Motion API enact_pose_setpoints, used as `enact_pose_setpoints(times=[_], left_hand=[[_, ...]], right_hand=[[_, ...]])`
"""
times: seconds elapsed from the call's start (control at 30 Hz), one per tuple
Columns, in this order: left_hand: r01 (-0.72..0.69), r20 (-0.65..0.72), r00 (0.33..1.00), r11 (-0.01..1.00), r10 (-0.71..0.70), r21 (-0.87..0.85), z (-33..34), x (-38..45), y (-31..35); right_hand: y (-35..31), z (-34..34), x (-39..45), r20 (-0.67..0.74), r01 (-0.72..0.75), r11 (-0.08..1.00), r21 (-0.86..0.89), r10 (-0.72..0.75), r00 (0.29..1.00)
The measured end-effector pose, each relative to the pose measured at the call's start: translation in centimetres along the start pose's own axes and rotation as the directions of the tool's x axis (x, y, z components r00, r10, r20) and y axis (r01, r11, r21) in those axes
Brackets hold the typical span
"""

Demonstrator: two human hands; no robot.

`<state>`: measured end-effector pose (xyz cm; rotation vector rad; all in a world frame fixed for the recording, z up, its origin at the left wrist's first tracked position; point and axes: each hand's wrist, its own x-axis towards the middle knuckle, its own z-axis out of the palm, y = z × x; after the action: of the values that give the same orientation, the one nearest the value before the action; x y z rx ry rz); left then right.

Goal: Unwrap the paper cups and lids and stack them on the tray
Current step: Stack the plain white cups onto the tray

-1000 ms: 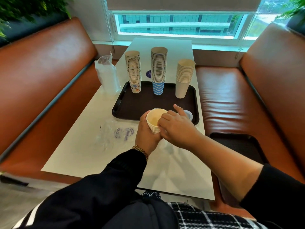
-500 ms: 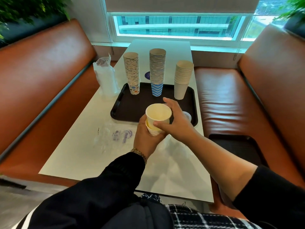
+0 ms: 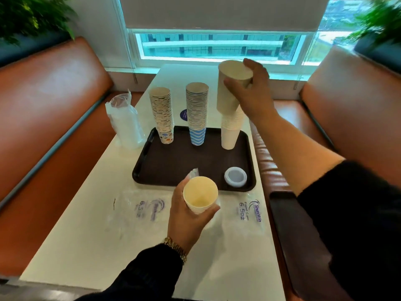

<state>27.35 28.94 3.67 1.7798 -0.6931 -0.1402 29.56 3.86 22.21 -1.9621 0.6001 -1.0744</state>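
Fingers (image 3: 233, 84) of the right hand (image 3: 252, 92) were curled round a plain white cup (image 3: 230, 90) held tilted over the white cup stack (image 3: 231, 129); the left hand (image 3: 186, 218) was wrapped round a short nest of cups (image 3: 200, 195) above the table's (image 3: 86, 224) near part. On the dark tray (image 3: 184, 161) were recorded three upright stacks, namely patterned (image 3: 162, 115), blue-striped (image 3: 197, 114) and white, plus one lid (image 3: 235, 177) at its near right corner. Beside the tray a bagged sleeve of lids (image 3: 124, 122) stood to the left, and flattened printed wrappers (image 3: 249, 210) lay in front.
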Motion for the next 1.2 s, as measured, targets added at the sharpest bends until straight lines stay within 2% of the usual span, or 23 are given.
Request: enact_pose_setpoints(times=[0.13,0.23,0.47,0.57,0.7,0.87,1.0,1.2], left_hand=[[0.061,0.018,0.998,0.997,-0.062,0.056,0.4,0.2,-0.7],[0.051,0.037,0.998,0.993,-0.055,0.106,0.4,0.4,-0.6],[0.053,0.048,0.997,0.995,-0.057,0.08,0.1,0.4,-0.9],[0.073,0.053,0.996,0.996,-0.076,0.048,0.1,0.4,-0.5],[0.1,0.06,0.993,0.995,-0.099,-0.009,0.1,0.4,-0.1],[0.141,0.061,0.989,0.988,-0.137,-0.066,0.6,0.3,0.4],[0.11,0.036,0.994,0.99,-0.107,-0.09,0.7,0.1,0.8],[0.076,0.048,0.996,0.989,-0.07,-0.13,0.7,0.3,1.3]], right_hand=[[2.3,1.1,5.0,-0.073,-0.048,0.993,-0.107,0.04,0.997],[4.7,1.8,6.3,-0.089,-0.087,0.983,-0.162,0.073,0.993],[10.5,3.0,3.4,0.037,-0.289,0.894,-0.341,0.32,0.947],[11.5,2.7,1.1,0.028,-0.275,0.883,-0.381,0.308,0.951],[11.0,2.0,-2.2,0.018,-0.215,0.913,-0.347,0.236,0.972],[8.8,1.5,-7.7,0.148,-0.13,0.965,-0.228,0.166,0.975],[6.1,1.2,-12.6,0.275,-0.181,0.979,-0.099,0.201,0.94],[3.6,0.3,-18.2,0.5,-0.038,0.983,-0.18,0.125,0.857]])
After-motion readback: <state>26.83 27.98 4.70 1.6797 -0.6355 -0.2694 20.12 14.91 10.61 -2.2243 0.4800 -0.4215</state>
